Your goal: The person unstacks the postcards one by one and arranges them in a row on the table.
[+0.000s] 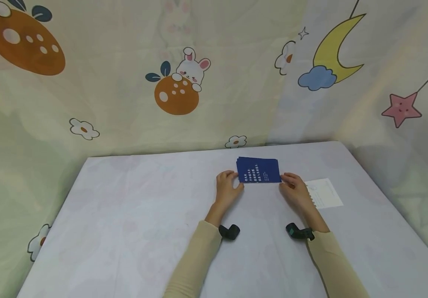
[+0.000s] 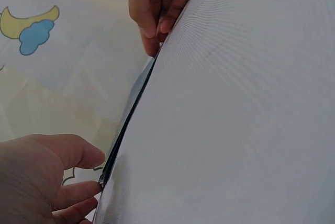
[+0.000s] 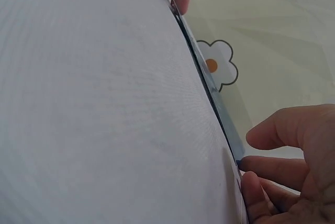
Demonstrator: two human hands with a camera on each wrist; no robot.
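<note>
A stack of dark blue cards [image 1: 259,170] with white printed lettering lies flat near the far edge of the table. Its edges are slightly uneven at the top left. At its left side, my left hand [image 1: 226,188] touches the edge with its fingertips, thumb spread from the other fingers. Opposite, my right hand [image 1: 295,190] has its fingertips at the right edge. Edge-on, the stack is a thin dark line [image 2: 131,110] in the left wrist view. In the right wrist view the thumb [image 3: 275,129] stands apart from the fingers touching the stack's corner.
A white card [image 1: 325,193] with faint print lies to the right, partly hidden behind the right hand. White cloth covers the table [image 1: 143,223]. Behind it hangs a curtain [image 1: 124,103] with cartoon prints. Each wrist wears a small black camera [image 1: 229,232].
</note>
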